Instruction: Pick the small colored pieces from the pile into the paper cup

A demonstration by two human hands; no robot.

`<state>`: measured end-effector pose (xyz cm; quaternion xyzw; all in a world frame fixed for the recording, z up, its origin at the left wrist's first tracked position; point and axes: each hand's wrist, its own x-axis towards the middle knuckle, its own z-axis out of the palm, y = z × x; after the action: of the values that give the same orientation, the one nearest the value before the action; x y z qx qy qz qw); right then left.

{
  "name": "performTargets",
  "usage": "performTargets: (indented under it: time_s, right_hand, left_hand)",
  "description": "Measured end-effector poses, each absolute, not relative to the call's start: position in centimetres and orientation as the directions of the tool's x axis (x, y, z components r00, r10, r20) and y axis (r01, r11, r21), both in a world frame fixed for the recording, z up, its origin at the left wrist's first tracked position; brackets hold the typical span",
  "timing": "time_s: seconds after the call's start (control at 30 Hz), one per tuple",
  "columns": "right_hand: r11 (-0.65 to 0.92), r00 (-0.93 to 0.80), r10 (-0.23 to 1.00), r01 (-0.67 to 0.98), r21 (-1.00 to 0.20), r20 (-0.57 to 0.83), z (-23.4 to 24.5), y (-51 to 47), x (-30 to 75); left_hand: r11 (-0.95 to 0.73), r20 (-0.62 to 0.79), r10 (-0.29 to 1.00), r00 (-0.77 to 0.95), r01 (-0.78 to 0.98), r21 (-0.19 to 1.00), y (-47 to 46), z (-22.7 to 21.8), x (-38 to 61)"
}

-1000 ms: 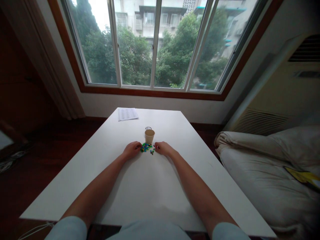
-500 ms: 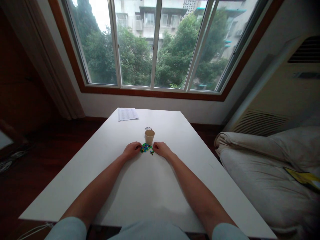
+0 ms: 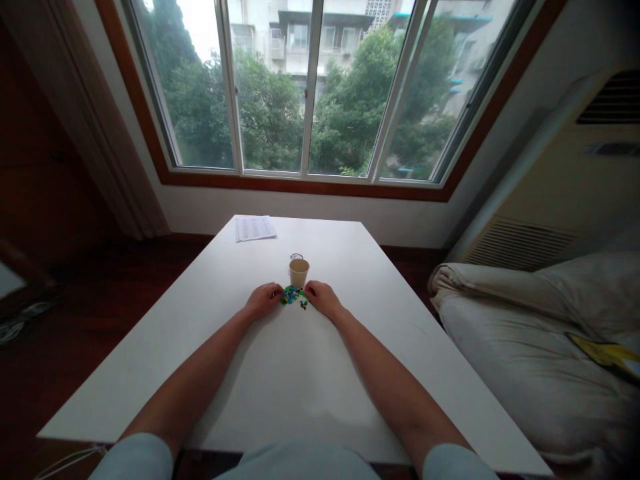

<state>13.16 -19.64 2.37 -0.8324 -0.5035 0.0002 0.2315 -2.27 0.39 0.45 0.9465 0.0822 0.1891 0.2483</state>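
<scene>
The pile of small coloured pieces (image 3: 293,295) lies on the worktop (image 3: 280,373) between the left hand (image 3: 263,299) and right hand (image 3: 323,297), just before the paper cup (image 3: 299,272). Both grips are curled; I cannot tell whether either pinches anything.

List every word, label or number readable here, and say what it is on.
No text can be read.
Sheet of paper at the far edge: printed lines, too small to read.
Paper cup: no print visible.
Yellow item at far right: dark markings, too blurred.

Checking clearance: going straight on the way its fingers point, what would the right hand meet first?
Probably the pile of small coloured pieces, close before the right hand; depth is unclear.
</scene>
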Motion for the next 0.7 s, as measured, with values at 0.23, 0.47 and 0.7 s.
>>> performTargets:
  time_s: [0.23,0.47,0.7]
  right_hand:
    - [-0.301,0.468,0.780,0.862,-0.407,0.416,2.9,-19.7,12.7]
    - [-0.312,0.535,0.656,0.835,-0.454,0.532,4.0,-19.6,12.1]
    - [-0.167,0.510,0.559,0.842,-0.514,0.654,4.4,-18.8,11.0]
  left_hand:
    - [-0.866,0.312,0.245,0.918,0.063,0.495,0.3,0.5,-2.2]
    - [-0.865,0.305,0.242,0.921,0.062,0.499,0.3,0.7,-2.3]
    - [-0.868,0.312,0.240,0.919,0.060,0.493,0.2,0.7,-2.3]
